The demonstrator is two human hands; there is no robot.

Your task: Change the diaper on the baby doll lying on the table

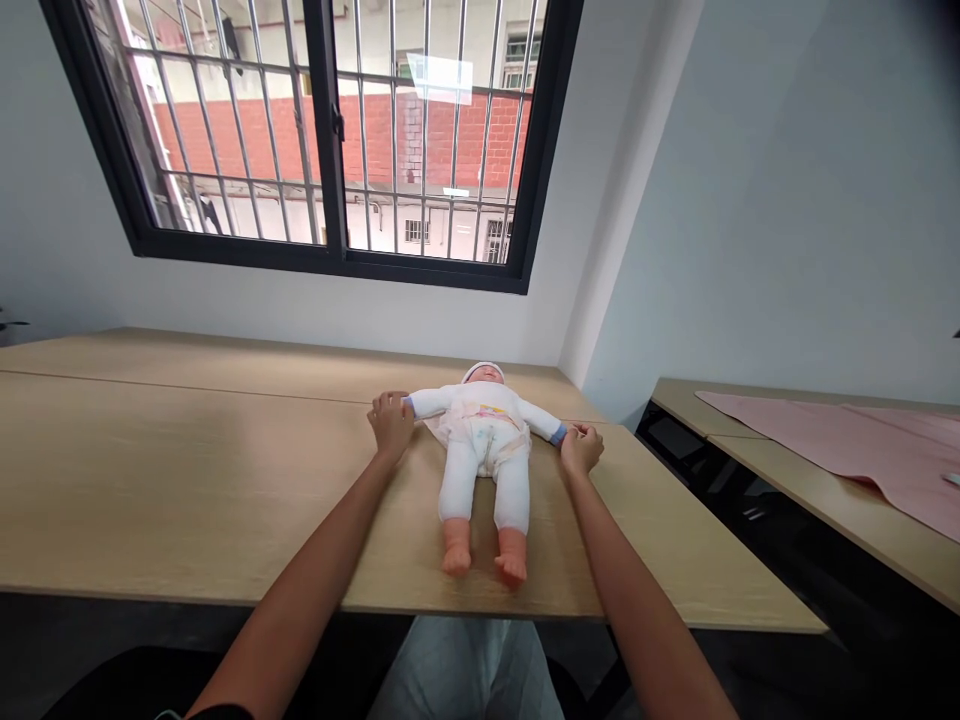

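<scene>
A baby doll (487,430) lies on its back on the wooden table, its head toward the window and its bare feet toward me. It wears a white suit with blue cuffs, a white cap and a diaper. Both of its arms are spread out to the sides. My left hand (391,424) is closed round the end of the doll's arm on the left. At the other side my right hand (581,450) grips the end of the other arm by its blue cuff. The doll's own hands are hidden by my fingers.
The wooden table (187,470) reaches to the wall below a barred window (337,255). Across a dark gap on the right, a second table (739,450) bears a pink cloth (847,440). My legs are below the near table edge.
</scene>
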